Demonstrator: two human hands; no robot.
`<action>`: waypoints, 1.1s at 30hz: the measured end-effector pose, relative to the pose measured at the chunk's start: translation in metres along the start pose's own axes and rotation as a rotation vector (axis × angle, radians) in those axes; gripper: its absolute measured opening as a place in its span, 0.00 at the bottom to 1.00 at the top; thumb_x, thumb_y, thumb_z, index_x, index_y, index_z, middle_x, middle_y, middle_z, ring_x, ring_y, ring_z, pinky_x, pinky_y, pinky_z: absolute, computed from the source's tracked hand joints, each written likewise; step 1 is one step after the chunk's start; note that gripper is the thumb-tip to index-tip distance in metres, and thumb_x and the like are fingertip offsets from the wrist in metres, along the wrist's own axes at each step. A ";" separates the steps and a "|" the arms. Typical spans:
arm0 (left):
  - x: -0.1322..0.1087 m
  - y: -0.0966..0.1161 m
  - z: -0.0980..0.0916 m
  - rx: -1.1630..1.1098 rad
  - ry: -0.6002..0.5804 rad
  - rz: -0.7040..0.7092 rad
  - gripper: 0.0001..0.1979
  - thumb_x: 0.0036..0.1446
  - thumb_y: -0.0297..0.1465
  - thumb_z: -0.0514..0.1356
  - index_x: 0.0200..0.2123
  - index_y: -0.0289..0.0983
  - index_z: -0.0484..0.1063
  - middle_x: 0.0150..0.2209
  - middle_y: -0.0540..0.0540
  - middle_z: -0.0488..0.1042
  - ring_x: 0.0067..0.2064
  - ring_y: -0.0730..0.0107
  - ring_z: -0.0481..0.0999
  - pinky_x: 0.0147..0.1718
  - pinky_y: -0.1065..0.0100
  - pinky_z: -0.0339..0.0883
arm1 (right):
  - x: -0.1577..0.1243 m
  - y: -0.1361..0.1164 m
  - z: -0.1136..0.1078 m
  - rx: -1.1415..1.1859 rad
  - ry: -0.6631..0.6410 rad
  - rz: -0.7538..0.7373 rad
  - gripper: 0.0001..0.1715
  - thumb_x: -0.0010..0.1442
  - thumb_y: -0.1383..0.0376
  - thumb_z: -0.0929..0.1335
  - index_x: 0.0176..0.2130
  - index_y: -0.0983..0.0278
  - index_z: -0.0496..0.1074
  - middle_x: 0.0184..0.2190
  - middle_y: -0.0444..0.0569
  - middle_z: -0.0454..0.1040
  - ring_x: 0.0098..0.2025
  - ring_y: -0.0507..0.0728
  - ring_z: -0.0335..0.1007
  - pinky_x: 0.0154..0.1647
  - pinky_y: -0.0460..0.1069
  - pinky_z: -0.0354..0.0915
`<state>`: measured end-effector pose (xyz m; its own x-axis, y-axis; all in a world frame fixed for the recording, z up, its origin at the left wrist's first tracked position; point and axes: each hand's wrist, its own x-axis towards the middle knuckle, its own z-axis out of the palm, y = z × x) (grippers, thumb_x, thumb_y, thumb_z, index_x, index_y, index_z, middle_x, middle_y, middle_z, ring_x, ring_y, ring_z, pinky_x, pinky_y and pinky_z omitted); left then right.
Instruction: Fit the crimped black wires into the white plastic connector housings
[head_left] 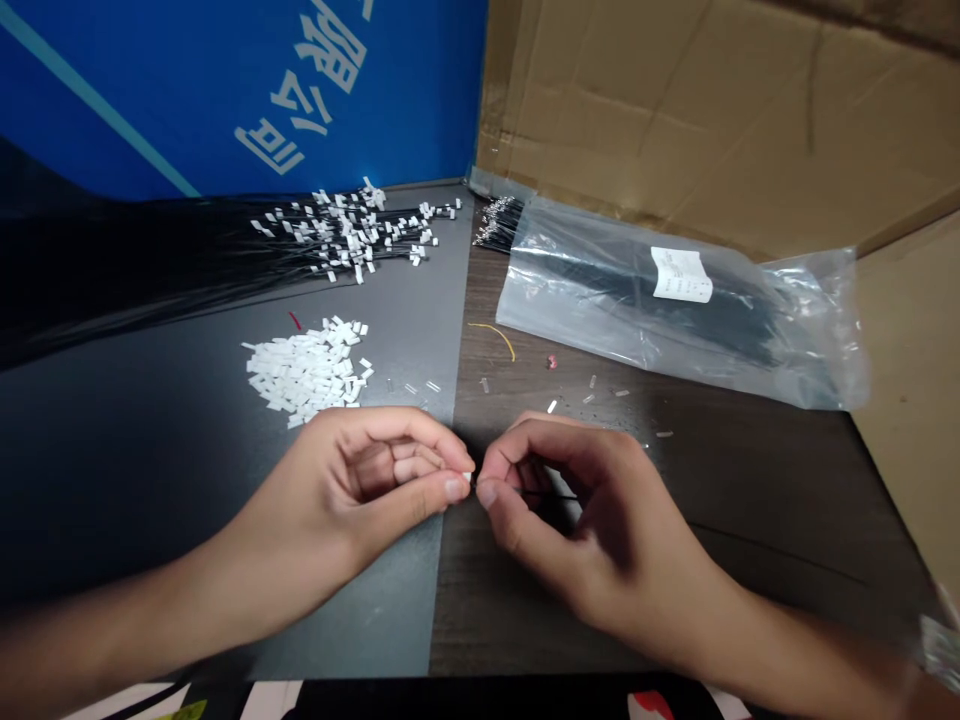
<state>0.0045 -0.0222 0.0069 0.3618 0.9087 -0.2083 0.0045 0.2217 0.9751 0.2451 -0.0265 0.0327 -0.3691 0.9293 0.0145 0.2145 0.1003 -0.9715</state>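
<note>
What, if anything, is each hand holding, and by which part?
Left hand: small white plastic piece, pinched with one end showing. Right hand: thin black wire, pinched near the end facing that piece.

Apparently in a small assembly workshop, to judge by small white pieces (307,372) heaped on the bench (360,620), a sheaf of black wires (187,240) tipped in white, a labelled plastic bag (592,315) of wires, and cardboard (697,110) behind.
</note>
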 end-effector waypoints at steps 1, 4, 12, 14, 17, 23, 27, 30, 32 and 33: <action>0.000 -0.001 0.000 -0.005 0.001 0.010 0.03 0.69 0.29 0.80 0.41 0.45 0.95 0.39 0.50 0.95 0.40 0.72 0.95 0.42 0.85 0.83 | 0.000 0.000 0.000 0.007 -0.003 0.008 0.08 0.69 0.72 0.76 0.35 0.63 0.81 0.29 0.41 0.80 0.31 0.50 0.74 0.33 0.43 0.68; 0.002 0.000 0.004 -0.012 0.030 0.046 0.03 0.68 0.28 0.80 0.40 0.43 0.94 0.38 0.49 0.94 0.40 0.72 0.95 0.42 0.84 0.84 | -0.001 0.002 0.002 0.008 -0.004 0.023 0.09 0.70 0.70 0.76 0.35 0.63 0.81 0.29 0.41 0.79 0.30 0.50 0.73 0.30 0.43 0.66; 0.003 0.009 0.010 0.136 0.104 0.210 0.08 0.65 0.24 0.74 0.40 0.42 0.94 0.38 0.50 0.92 0.41 0.73 0.93 0.47 0.81 0.85 | 0.003 0.011 -0.005 -0.249 -0.084 -0.126 0.08 0.77 0.69 0.73 0.42 0.64 0.83 0.34 0.43 0.82 0.33 0.51 0.75 0.37 0.45 0.68; 0.004 0.007 0.009 0.160 0.092 0.233 0.08 0.65 0.24 0.73 0.36 0.41 0.94 0.39 0.48 0.93 0.43 0.72 0.93 0.47 0.80 0.85 | 0.006 0.012 -0.009 -0.271 -0.173 -0.132 0.11 0.78 0.69 0.71 0.40 0.64 0.82 0.32 0.42 0.81 0.33 0.50 0.75 0.36 0.45 0.67; 0.006 0.006 0.008 0.126 0.045 0.105 0.05 0.65 0.27 0.74 0.37 0.40 0.93 0.36 0.47 0.94 0.39 0.69 0.94 0.42 0.79 0.86 | 0.010 0.016 -0.009 -0.215 -0.236 -0.167 0.15 0.74 0.71 0.71 0.33 0.62 0.74 0.27 0.39 0.74 0.29 0.48 0.68 0.33 0.44 0.61; 0.008 0.009 0.013 0.076 0.008 -0.060 0.05 0.64 0.30 0.74 0.34 0.40 0.90 0.30 0.48 0.91 0.32 0.72 0.90 0.33 0.82 0.80 | 0.014 0.025 0.002 0.117 -0.279 -0.062 0.22 0.64 0.76 0.70 0.26 0.59 0.60 0.22 0.35 0.57 0.24 0.46 0.49 0.23 0.42 0.49; 0.008 0.010 0.017 0.021 0.041 -0.073 0.04 0.62 0.29 0.75 0.33 0.41 0.90 0.29 0.50 0.91 0.31 0.71 0.91 0.32 0.83 0.81 | 0.017 0.026 0.002 0.293 -0.304 0.001 0.23 0.63 0.76 0.70 0.25 0.58 0.60 0.22 0.34 0.54 0.23 0.46 0.45 0.20 0.42 0.48; 0.007 0.008 0.019 -0.027 0.058 -0.054 0.03 0.62 0.28 0.75 0.35 0.41 0.91 0.29 0.50 0.91 0.33 0.70 0.93 0.34 0.81 0.83 | 0.019 0.025 0.001 0.346 -0.304 0.031 0.24 0.64 0.76 0.70 0.24 0.58 0.59 0.22 0.34 0.52 0.23 0.46 0.43 0.20 0.43 0.47; 0.006 0.004 0.020 -0.003 0.064 -0.029 0.03 0.64 0.28 0.75 0.37 0.41 0.91 0.30 0.50 0.91 0.33 0.70 0.92 0.33 0.81 0.82 | 0.019 0.024 0.000 0.357 -0.294 0.052 0.24 0.64 0.76 0.71 0.24 0.58 0.59 0.22 0.34 0.52 0.24 0.46 0.42 0.20 0.43 0.46; 0.005 0.003 0.020 0.035 0.071 0.004 0.04 0.65 0.28 0.74 0.37 0.41 0.91 0.31 0.50 0.91 0.33 0.70 0.91 0.34 0.80 0.82 | 0.019 0.024 0.000 0.356 -0.288 0.064 0.24 0.64 0.75 0.71 0.24 0.58 0.59 0.22 0.34 0.51 0.24 0.46 0.42 0.21 0.43 0.46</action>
<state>0.0249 -0.0243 0.0099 0.2950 0.9326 -0.2079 0.0360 0.2066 0.9778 0.2434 -0.0068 0.0097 -0.6125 0.7877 -0.0656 -0.0605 -0.1295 -0.9897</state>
